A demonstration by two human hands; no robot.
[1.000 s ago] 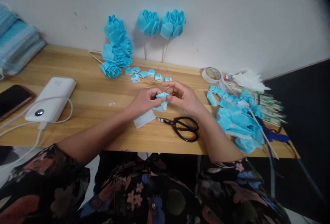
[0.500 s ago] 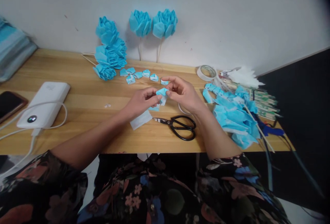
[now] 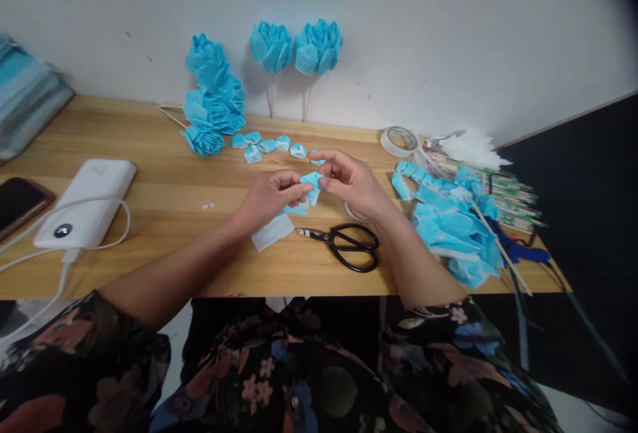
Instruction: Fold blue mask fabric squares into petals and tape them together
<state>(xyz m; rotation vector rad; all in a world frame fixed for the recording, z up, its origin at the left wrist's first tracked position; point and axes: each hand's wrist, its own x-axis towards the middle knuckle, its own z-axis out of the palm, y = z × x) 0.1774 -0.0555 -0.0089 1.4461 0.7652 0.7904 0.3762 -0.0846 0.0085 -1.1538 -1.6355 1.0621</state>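
Observation:
My left hand [image 3: 268,195] and my right hand [image 3: 351,180] meet above the middle of the wooden table [image 3: 164,180]. Both pinch a small folded light-blue paper piece [image 3: 312,181] between thumb and fingers. A white paper scrap [image 3: 272,231] lies just under my left hand. Black scissors [image 3: 347,246] lie shut on the table below my right hand. A row of several small folded blue pieces [image 3: 272,146] lies behind the hands.
Blue paper flowers [image 3: 212,97] lie at the back left, two more on sticks [image 3: 294,48] lean on the wall. A tape roll [image 3: 398,141], a heap of blue paper [image 3: 451,224] and sticks fill the right. A white power bank [image 3: 84,203] with cable and a phone [image 3: 17,197] sit left.
The view shifted slightly right over the second. My hands stayed together on the blue piece, fingers working it, and dipped a little since half a second ago.

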